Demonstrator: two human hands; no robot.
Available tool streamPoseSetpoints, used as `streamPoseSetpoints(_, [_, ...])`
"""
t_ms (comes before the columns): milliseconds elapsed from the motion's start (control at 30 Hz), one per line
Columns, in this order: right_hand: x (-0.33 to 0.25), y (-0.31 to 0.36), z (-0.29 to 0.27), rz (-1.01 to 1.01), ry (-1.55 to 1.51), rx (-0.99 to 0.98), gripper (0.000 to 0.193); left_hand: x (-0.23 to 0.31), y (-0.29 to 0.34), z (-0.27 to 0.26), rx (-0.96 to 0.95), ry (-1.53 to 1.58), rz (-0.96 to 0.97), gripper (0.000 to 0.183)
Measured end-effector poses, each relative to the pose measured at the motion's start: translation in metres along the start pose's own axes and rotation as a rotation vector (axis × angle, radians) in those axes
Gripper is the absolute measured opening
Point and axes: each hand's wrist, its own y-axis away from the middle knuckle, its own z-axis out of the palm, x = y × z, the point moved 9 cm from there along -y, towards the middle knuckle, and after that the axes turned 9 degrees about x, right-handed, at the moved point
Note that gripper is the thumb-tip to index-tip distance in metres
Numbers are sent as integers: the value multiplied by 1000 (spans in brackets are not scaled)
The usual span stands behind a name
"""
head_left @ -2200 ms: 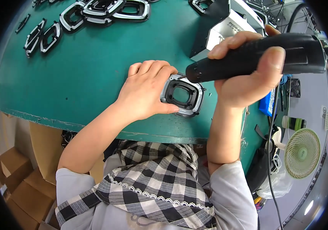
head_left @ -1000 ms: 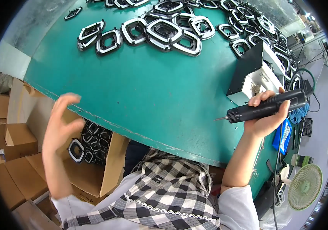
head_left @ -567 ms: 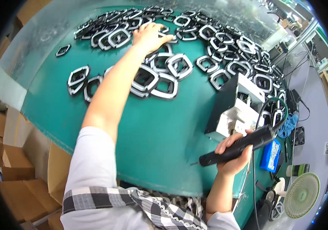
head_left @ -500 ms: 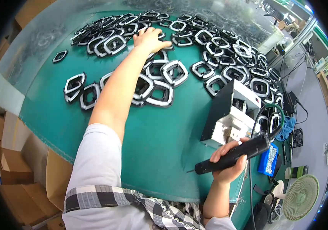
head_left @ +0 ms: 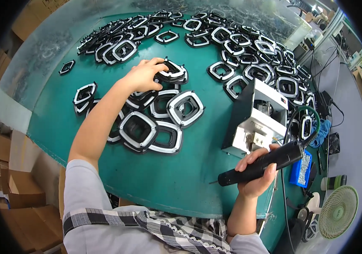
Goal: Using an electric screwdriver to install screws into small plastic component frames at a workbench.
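Note:
In my right hand is a black electric screwdriver, its thin bit pointing left over the green table and its cable leaving the rear end. My left hand reaches across the table, thumb and fingers closed on the left edge of a rounded-square black-and-silver frame. That frame lies on others at the far side of a loose cluster. Nearer in the cluster are one frame and, to its right, another frame, overlapping each other's neighbours.
A screw feeder, black and white, stands right of centre, with a blue tray of small screws beside it. Heaped frames line the far and right sides. A green fan is at lower right; cardboard boxes lie left.
My left hand has drawn back from the far heap toward me, bringing frames along; the cluster sits nearer and tighter. The screwdriver stays in my right hand, barely shifted.

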Motion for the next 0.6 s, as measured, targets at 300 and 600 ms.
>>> streamPoseSetpoints(300, [-11, -1, -3, -6, -112, 34, 53, 125, 97, 16, 178, -167, 196, 64])
streamPoseSetpoints(600, [-39, -3, -13, -76, -66, 8, 46, 131, 97, 19, 153, -84, 189, 54])
